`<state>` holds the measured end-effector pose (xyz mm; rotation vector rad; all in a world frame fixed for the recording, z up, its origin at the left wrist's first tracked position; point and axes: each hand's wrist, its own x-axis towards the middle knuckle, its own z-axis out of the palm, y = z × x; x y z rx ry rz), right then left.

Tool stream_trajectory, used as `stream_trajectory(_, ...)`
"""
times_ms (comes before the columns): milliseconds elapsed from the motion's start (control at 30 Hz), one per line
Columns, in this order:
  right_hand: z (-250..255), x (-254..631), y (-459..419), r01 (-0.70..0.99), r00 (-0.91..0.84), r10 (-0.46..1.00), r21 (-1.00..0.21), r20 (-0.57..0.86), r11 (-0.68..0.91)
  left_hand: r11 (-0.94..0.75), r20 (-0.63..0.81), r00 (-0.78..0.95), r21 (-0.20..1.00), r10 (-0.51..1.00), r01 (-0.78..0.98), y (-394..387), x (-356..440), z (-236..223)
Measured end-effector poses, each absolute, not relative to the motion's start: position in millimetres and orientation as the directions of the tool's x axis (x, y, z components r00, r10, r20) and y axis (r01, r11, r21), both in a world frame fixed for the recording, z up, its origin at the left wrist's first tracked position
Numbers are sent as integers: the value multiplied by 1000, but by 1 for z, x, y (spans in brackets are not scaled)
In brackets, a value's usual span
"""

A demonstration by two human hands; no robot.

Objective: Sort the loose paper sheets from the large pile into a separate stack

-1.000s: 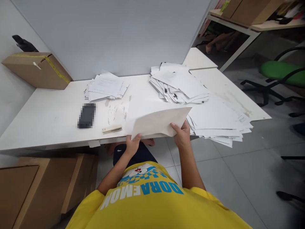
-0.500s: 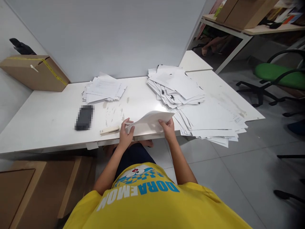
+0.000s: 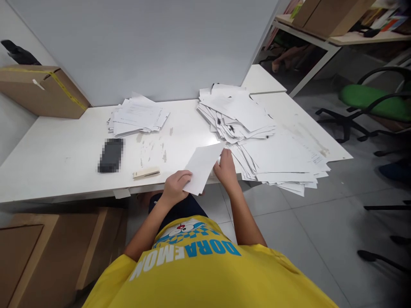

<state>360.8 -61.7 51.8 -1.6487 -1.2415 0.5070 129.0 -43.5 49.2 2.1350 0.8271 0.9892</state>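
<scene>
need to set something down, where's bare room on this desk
Free: left end of the desk, between cardboard box and pixelated object; the stained middle, between small paper stack and tall pile. Crowded: right of centre, by that pile and spread sheets; front middle, by the held sheet.

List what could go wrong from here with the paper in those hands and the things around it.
The right pile juts past the front edge of the desk, so sheets might slide off if the right hand or forearm brushes them.

The paper, held by both hands, could crease if gripped too hard.

The stapler lies near that edge, beside the left hand, and might get knocked down.
</scene>
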Motion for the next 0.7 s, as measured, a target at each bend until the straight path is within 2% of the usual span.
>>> stream_trajectory(133,61,345,-94,135,41,991,-983,129,123,-521,393,396,798,830,302,-60,153,49)
stream_trajectory(233,50,329,-111,23,13,995,-995,97,97,-415,306,407,885,861,213,-70,172,52)
stream_trajectory(367,36,316,-117,55,336,940,-998,58,42,-236,200,482,972,853,13,-81,181,61)
stream_trajectory(467,37,325,-116,120,504,853,-989,132,82,-263,237,517,965,822,-24,-83,172,63)
stream_trajectory(633,47,362,-114,275,466,870,-961,158,27,-481,455,169,861,874,166,-43,155,52)
stream_trajectory(700,50,373,-108,315,452,872,-948,188,41,-486,457,185,858,870,164,-18,152,46)
